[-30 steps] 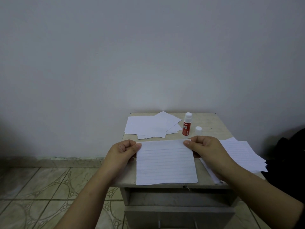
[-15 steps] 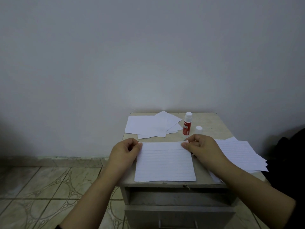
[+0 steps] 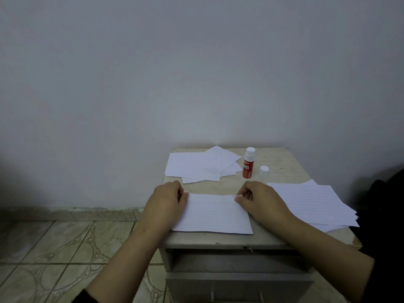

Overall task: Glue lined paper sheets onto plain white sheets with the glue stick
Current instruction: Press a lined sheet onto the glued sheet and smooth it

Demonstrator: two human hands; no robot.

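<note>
A lined sheet (image 3: 215, 214) lies flat on the front of the small table (image 3: 282, 238). My left hand (image 3: 168, 201) pinches its far left corner with curled fingers. My right hand (image 3: 259, 199) pinches its far right corner, thumb on top of the paper. Behind them stands a red glue stick (image 3: 248, 164), uncapped and upright, with its white cap (image 3: 263, 171) beside it to the right. A loose pile of plain white sheets (image 3: 201, 166) lies at the back left. A stack of lined sheets (image 3: 314, 204) lies on the right side.
The table stands against a plain grey wall (image 3: 196, 73). Below its top is an open slot and a drawer front (image 3: 238, 287). Patterned floor tiles (image 3: 54, 259) spread out to the left. Something dark (image 3: 384, 206) sits at the right edge.
The lined sheet has come down from a raised tilt to lie flat on the table. Both hands moved down and slightly away with it, still holding its far corners.
</note>
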